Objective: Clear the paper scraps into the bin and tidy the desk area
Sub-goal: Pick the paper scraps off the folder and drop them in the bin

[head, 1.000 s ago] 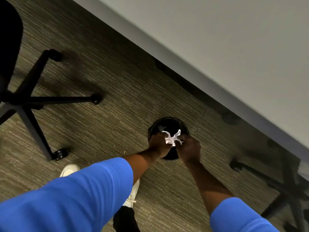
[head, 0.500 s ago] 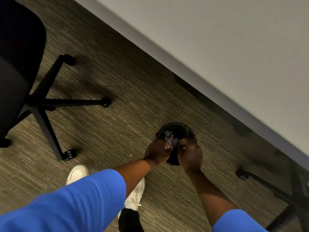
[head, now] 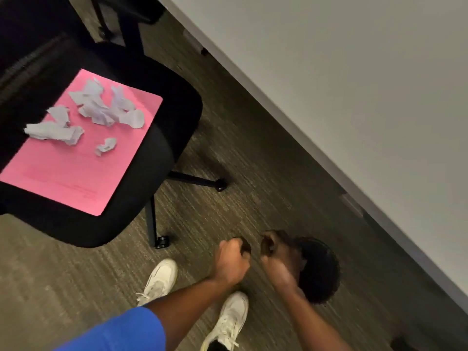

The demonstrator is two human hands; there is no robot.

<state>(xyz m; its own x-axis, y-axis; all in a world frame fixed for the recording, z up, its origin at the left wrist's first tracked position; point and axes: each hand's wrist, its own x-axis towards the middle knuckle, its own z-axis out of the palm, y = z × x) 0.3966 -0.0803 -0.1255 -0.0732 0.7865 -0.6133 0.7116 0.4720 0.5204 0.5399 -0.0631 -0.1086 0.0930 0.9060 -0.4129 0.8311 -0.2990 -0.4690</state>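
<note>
While curled loosely above the carpet, left hand and right hand side by side, each grip closed into a fist, nothing visible inside either. Black bin just beside the right hand, partly hidden behind it. Paper scraps well apart from both grips, up on a pink folder lying on the office chair seat. White shoes below. Grey tabletop edge running diagonally at right.

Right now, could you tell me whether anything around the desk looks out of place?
Yes: torn paper scraps lie scattered on a pink sheet resting on the office chair seat, not in the black bin on the carpet.
</note>
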